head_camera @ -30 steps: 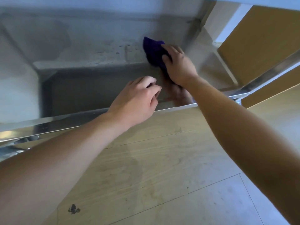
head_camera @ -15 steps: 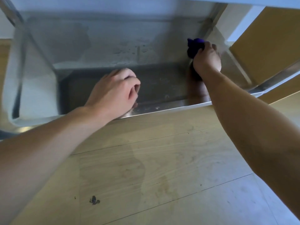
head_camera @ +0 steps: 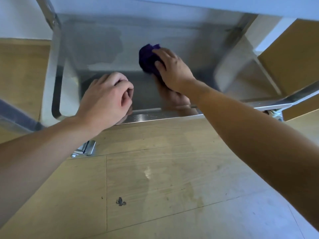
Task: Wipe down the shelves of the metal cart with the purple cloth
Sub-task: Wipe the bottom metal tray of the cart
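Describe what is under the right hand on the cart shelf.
A bunched purple cloth lies under the right hand, pressed on the metal shelf. The cloth pokes out past the fingers; the part of it and of the shelf beneath the palm is hidden.

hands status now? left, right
Left hand: closed loose fist at the shelf edge, holding nothing visible.
Right hand: pressing purple cloth on shelf.

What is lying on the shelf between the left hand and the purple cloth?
Nothing. In the head view, only bare metal shelf separates the left hand from the purple cloth, which the right hand presses down.
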